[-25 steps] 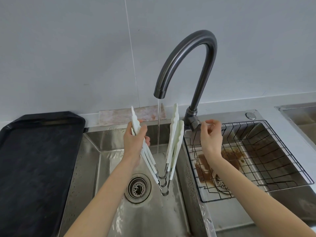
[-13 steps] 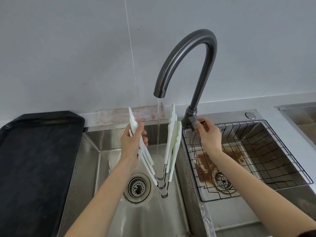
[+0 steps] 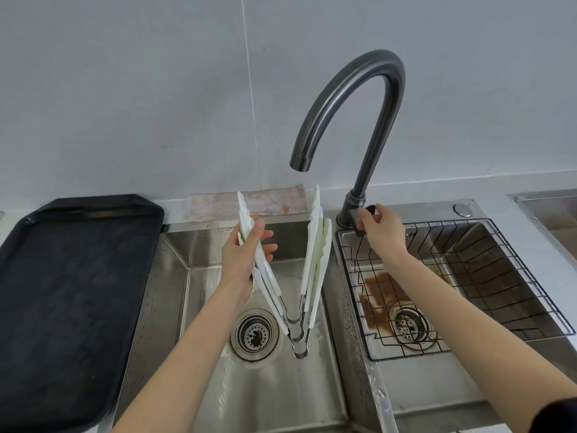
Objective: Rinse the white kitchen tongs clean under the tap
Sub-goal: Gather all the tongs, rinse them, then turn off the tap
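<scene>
Several white kitchen tongs (image 3: 315, 264) stand splayed in a V over the left sink basin (image 3: 175, 276), hinged metal ends down near the drain. My left hand (image 3: 243, 260) grips their left arms; the right arms stick up free. The dark curved tap (image 3: 352, 98) arches above, its spout over the tongs, and no water runs from it. My right hand (image 3: 379, 232) is closed on the tap's handle (image 3: 356, 218) at the base of the tap.
A black tray (image 3: 71, 292) lies on the counter to the left. A stained cloth (image 3: 249, 203) lies behind the sink. The right basin holds a black wire rack (image 3: 499, 276) over brown residue and a drain. Another steel basin edge (image 3: 546, 207) shows far right.
The water stream that ran from the spout has stopped. My right hand moved left from above the rack onto the tap handle. The tongs stayed in my left hand.
</scene>
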The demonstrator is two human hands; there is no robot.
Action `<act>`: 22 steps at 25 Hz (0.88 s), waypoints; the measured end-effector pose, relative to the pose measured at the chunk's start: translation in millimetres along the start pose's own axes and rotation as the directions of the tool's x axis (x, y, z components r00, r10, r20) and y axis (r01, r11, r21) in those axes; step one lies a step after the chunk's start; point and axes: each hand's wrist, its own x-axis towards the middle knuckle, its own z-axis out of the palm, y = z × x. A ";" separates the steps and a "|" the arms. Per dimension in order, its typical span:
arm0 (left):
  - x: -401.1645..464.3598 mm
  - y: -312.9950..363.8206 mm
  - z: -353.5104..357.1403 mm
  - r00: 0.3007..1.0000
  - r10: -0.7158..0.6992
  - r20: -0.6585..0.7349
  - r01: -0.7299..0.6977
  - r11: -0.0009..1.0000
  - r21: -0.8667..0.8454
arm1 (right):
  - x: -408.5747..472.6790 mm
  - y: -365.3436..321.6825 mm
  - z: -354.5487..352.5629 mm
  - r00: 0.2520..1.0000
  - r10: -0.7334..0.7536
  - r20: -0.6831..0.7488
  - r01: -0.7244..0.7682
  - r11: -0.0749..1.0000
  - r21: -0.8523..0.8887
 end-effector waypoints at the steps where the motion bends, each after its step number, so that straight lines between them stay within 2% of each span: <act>1: -1.4 0.7 -2.1 1.000 0.005 0.004 -0.005 1.000 -0.008 | -7.9 0.5 2.4 0.998 0.054 0.028 -0.056 0.995 0.087; 3: -5.3 2.6 -5.6 1.000 0.010 0.016 -0.010 1.000 -0.016 | -31.0 6.1 11.3 0.980 0.089 0.179 -0.126 0.970 0.209; 6: -12.3 2.7 -8.0 0.999 0.013 0.040 -0.012 1.000 -0.012 | -69.5 12.1 28.8 0.870 0.075 0.487 -0.201 0.956 0.212; 8: -17.2 3.4 -9.1 0.998 0.020 0.055 -0.019 1.000 -0.015 | -81.1 10.9 37.2 0.823 0.041 0.566 -0.205 0.951 0.229; 10: -20.9 6.6 -10.5 0.997 0.023 0.067 -0.020 0.999 -0.045 | -84.6 0.7 41.0 0.839 0.026 0.544 -0.231 0.921 0.312; 13: -25.8 12.6 -12.4 0.992 0.072 0.105 -0.060 0.991 -0.116 | -86.1 -13.3 43.5 0.904 0.052 0.425 -0.236 0.889 0.393; 16: -32.3 9.1 -19.0 0.983 0.100 0.155 -0.080 0.988 -0.130 | -95.8 -17.4 43.7 0.939 0.011 0.344 -0.147 0.917 0.371; 19: -39.7 -2.5 -30.9 0.983 0.041 0.179 -0.024 0.995 -0.093 | -106.9 -10.5 45.3 0.942 -0.053 0.332 -0.061 0.945 0.322; 22: -44.2 -13.5 -36.7 0.987 0.011 0.161 0.005 0.995 -0.100 | -111.3 -3.8 51.9 0.940 -0.057 0.336 -0.062 0.941 0.333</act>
